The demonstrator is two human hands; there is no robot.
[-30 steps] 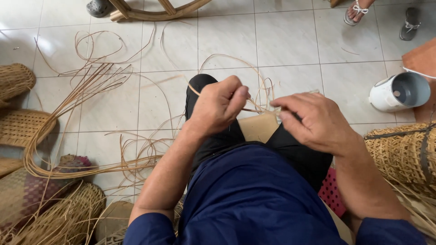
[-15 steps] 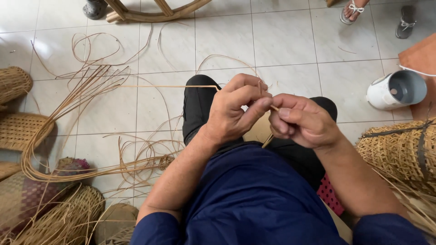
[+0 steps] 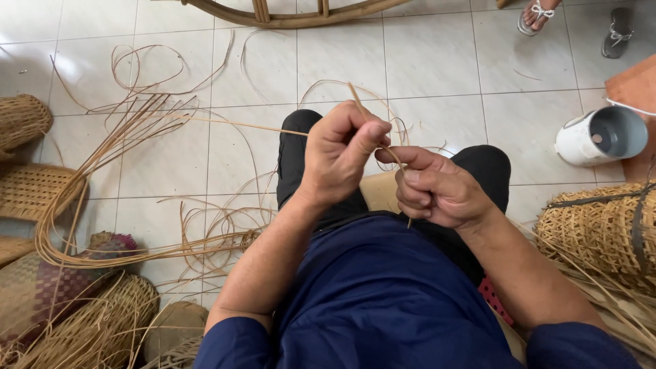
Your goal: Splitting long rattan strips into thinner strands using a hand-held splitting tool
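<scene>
My left hand is closed on a thin tan rattan strip that trails off to the left over the tiled floor; a short end of it sticks up above my fingers. Just to its right, my right hand pinches the same strip, fingers curled, with another bit pointing down below the palm. Both hands are held close together above my black-trousered knees. A flat tan board lies between my legs, mostly hidden.
Loose rattan strips sprawl over the floor at left. Woven baskets sit at the left edge, another woven basket at right. A white tipped-over container lies at right. A wooden frame and another person's sandalled foot are at the top.
My hands came together from apart and now grip the strip close together. The strip's short end now points up above my left fingers. The view shifted slightly.
</scene>
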